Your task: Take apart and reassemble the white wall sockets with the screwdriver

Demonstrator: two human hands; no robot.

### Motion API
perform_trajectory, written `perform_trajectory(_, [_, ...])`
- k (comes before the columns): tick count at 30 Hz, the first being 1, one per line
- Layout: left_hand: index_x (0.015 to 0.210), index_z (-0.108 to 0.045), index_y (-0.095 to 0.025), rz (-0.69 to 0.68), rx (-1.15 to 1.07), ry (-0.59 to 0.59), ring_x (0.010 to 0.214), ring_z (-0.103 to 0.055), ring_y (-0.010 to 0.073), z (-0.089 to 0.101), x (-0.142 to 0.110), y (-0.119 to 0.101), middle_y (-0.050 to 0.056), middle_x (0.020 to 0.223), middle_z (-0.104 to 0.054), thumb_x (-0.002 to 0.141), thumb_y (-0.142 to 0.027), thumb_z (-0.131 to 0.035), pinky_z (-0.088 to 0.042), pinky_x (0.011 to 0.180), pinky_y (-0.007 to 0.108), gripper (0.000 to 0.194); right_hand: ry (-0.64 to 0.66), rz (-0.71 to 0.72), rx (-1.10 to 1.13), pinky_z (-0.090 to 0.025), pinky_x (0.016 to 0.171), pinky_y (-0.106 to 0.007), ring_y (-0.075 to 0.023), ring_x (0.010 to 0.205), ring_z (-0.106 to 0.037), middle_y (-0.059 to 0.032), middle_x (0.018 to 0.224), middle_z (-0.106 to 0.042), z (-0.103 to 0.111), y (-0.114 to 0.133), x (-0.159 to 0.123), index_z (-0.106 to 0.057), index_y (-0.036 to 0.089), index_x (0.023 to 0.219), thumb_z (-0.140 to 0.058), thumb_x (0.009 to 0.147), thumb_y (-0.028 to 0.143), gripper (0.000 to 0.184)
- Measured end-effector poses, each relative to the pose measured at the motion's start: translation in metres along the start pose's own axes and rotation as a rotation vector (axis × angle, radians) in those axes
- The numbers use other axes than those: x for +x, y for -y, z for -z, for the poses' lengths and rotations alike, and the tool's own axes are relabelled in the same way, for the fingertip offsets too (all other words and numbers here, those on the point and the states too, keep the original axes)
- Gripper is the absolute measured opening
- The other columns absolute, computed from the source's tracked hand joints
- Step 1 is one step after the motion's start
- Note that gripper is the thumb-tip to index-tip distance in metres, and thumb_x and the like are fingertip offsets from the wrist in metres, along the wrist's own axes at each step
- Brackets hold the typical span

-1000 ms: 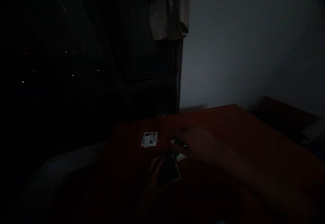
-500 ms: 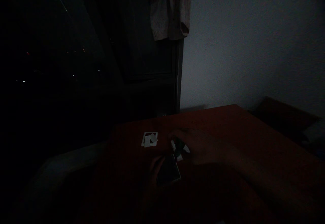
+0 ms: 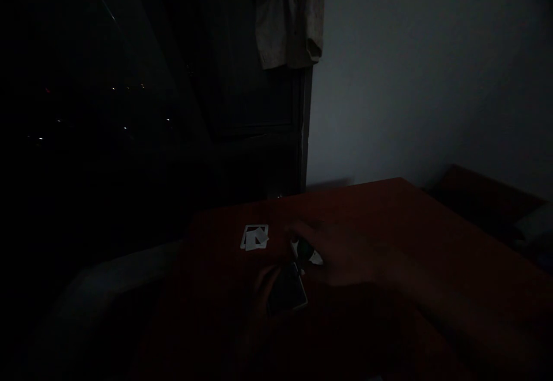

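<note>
In the dim light, my left hand (image 3: pixel 261 291) is closed around the left side of a flat dark rectangular object (image 3: pixel 287 289) with a thin pale edge. Its kind is too dark to make out. My right hand (image 3: pixel 334 251) curls over a small dark green, rounded thing (image 3: pixel 305 249), just beyond that object's upper right corner. Under the green thing a white piece (image 3: pixel 316 258) shows in part, and the hand covers the rest. Thumb and fingers seem bent around the green thing, though shadow hides their tips.
Left of my right hand, a white-rimmed flat frame (image 3: pixel 243 241) lies on the reddish-brown table (image 3: pixel 367 202) with pale paper-like pieces (image 3: pixel 251 240) on it. A cloth (image 3: pixel 288 18) hangs above, against a dark window or door. A pale wall (image 3: pixel 410 81) rises behind the table.
My right hand has shifted slightly down and turned, so more of the green thing and the white piece shows. My left hand and the rectangular object stay in place.
</note>
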State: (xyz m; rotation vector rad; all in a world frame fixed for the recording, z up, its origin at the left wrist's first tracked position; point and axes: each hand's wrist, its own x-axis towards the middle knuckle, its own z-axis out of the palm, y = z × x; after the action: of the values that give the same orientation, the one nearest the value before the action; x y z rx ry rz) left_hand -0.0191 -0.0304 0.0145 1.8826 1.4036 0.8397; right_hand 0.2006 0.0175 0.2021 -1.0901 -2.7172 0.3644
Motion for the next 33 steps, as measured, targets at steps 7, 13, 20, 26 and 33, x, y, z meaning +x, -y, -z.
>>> perform_trajectory(7, [0.136,-0.044,-0.027,-0.004,-0.038,0.017,0.124,-0.047,0.0299,-0.003,0.000,0.011,0.009,0.141,-0.042,0.072,-0.042,-0.070,-0.044,0.103,0.044,0.071,0.009,-0.126,-0.146,-0.040,0.063,-0.030,-0.0234,0.078,-0.066,-0.0117,0.092,-0.070,0.002,0.007,0.001,-0.055,0.017,0.113,-0.046,0.090,0.035,0.030])
perform_trajectory(13, [0.136,-0.045,-0.025,-0.031,-0.005,0.015,0.126,-0.045,0.0297,-0.002,0.000,0.013,0.010,0.140,-0.043,0.072,-0.041,-0.069,-0.040,0.106,0.044,0.070,0.043,-0.020,-0.024,-0.043,0.066,-0.028,-0.0223,0.086,-0.064,-0.0106,0.105,-0.066,0.009,0.012,-0.005,-0.049,0.019,0.120,-0.060,0.080,0.034,0.044])
perform_trajectory(20, [0.135,-0.046,-0.025,-0.005,0.001,0.012,0.124,-0.048,0.0295,-0.001,0.001,0.007,0.009,0.138,-0.045,0.070,-0.040,-0.071,-0.043,0.104,0.044,0.071,0.038,-0.173,-0.190,-0.042,0.064,-0.031,-0.0245,0.080,-0.066,-0.0113,0.091,-0.069,0.007,0.018,0.000,-0.058,0.017,0.107,-0.047,0.091,0.034,0.026])
perform_trajectory(26, [0.135,-0.045,-0.027,-0.010,-0.034,0.013,0.124,-0.047,0.0300,-0.001,0.001,0.005,0.009,0.137,-0.044,0.071,-0.038,-0.071,-0.042,0.105,0.045,0.069,0.011,-0.068,-0.073,-0.042,0.066,-0.031,-0.0242,0.089,-0.063,-0.0122,0.107,-0.064,0.008,0.015,-0.002,-0.049,0.018,0.121,-0.058,0.081,0.034,0.044])
perform_trajectory(33, [0.135,-0.044,-0.028,-0.007,-0.042,0.013,0.126,-0.045,0.0291,-0.004,0.000,0.010,0.008,0.140,-0.042,0.071,-0.041,-0.071,-0.042,0.105,0.044,0.071,-0.007,-0.098,-0.080,-0.040,0.064,-0.029,-0.0219,0.083,-0.064,-0.0106,0.100,-0.066,-0.003,0.003,0.001,-0.051,0.018,0.117,-0.056,0.083,0.027,0.036])
